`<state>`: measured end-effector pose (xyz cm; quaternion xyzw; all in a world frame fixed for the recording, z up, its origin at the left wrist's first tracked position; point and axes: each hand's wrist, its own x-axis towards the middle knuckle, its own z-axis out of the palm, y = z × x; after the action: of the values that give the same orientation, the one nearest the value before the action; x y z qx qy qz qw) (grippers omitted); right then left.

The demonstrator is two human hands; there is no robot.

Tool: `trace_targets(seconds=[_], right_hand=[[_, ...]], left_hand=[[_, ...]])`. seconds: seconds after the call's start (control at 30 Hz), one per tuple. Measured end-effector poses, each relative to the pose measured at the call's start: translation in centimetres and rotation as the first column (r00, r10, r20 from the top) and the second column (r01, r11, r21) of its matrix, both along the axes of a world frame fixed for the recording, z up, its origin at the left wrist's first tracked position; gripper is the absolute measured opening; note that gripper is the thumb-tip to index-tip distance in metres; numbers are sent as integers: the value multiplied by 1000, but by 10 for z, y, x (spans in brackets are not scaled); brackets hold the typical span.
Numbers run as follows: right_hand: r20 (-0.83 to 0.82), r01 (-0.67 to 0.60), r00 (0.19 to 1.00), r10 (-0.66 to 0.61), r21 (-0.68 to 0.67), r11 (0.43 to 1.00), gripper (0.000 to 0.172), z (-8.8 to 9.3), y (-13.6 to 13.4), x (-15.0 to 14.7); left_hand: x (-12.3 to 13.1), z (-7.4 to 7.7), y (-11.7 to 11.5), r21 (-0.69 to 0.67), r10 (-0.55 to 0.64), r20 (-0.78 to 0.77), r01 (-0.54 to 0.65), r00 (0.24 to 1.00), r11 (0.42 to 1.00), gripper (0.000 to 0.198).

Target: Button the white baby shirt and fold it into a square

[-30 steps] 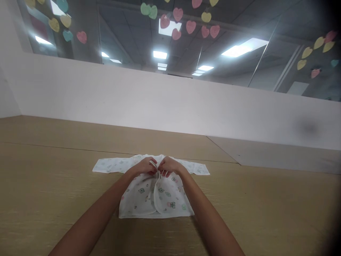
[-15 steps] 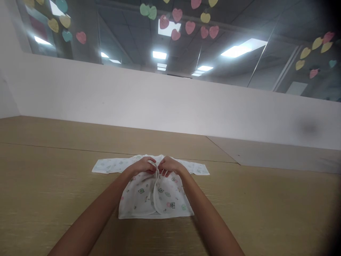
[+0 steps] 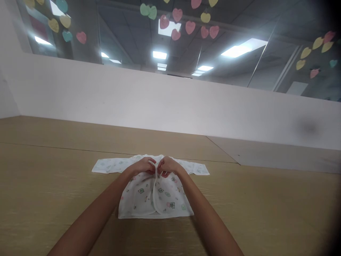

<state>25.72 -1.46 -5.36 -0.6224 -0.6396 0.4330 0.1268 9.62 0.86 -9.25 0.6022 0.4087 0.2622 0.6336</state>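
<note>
A small white garment (image 3: 170, 199) with green, pink and grey prints lies spread on the wooden surface, its two sleeves stretched out to the sides. Its front edges meet near the middle and curve apart at the hem. My left hand (image 3: 145, 165) is closed on the left front edge, below the neckline. Right beside it, my right hand (image 3: 167, 166) pinches the other front edge with curled fingers. The fingertips nearly meet at the opening, and they hide the part of the fabric between them.
The wooden table (image 3: 66, 185) runs back to a white low wall (image 3: 160, 99), with a greyish panel (image 3: 279, 154) at the back right. Above is glass with heart-shaped paper notes (image 3: 177, 15), showing ceiling lights.
The fingers of my right hand have curled in slightly, and the front edges at the opening lie a little closer together. My left hand has barely moved.
</note>
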Motion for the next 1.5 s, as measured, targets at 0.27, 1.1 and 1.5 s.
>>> trace_targets(seconds=[0.27, 1.1, 1.5], right_hand=[[-1, 6, 1000, -6, 22, 1000, 5, -2, -1, -3], [-140, 19, 990, -26, -47, 999, 6, -17, 8, 3], [295, -286, 894, 337, -204, 936, 26, 11, -19, -12]], left_hand=[[-1, -4, 3, 1, -11, -7, 11, 1000, 1000, 43], [-5, -1, 0, 173, -2, -141, 26, 990, 985, 41], [-1, 46, -31, -84, -441, -543, 476, 715, 875, 12]])
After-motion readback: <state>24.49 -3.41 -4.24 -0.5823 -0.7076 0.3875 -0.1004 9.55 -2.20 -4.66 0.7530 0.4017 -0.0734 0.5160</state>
